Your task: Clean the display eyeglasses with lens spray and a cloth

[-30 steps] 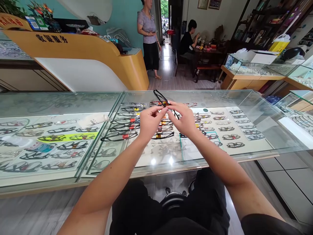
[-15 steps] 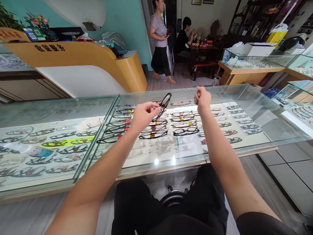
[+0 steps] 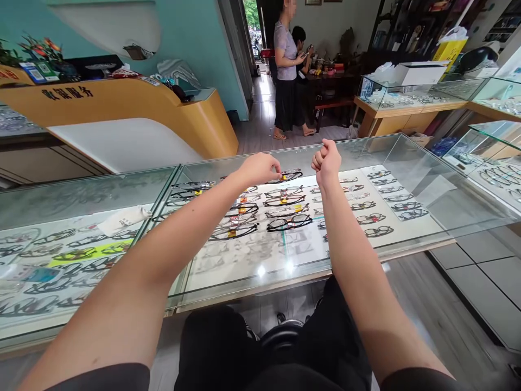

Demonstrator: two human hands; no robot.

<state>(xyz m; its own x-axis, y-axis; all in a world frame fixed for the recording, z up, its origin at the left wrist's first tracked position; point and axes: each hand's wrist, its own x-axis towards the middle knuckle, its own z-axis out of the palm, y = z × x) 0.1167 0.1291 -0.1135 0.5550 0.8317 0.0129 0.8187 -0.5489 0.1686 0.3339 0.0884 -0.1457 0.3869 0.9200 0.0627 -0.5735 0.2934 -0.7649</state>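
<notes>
My left hand point(image 3: 260, 166) reaches forward over the glass display case point(image 3: 411, 163), fingers pinched on the left end of a dark glasses frame point(image 3: 291, 175) that lies low at the glass top. My right hand point(image 3: 325, 158) is held up just to the right of it as a closed fist with the thumb on top; nothing shows in it. Under the glass lie rows of glasses frames point(image 3: 285, 222) with small red and yellow tags. I sit on a stool with black trousers point(image 3: 228, 347).
An orange and white service counter point(image 3: 134, 117) stands behind the case at left. A person in a grey top and black skirt point(image 3: 287, 70) stands in the aisle; another sits at a dark table point(image 3: 329, 81) behind. More glass cases point(image 3: 407, 100) run along the right.
Both hands held the black frame a second ago. The right hand let go and rose as a fist. The left hand carried the frame forward and down. The standing person walked right.
</notes>
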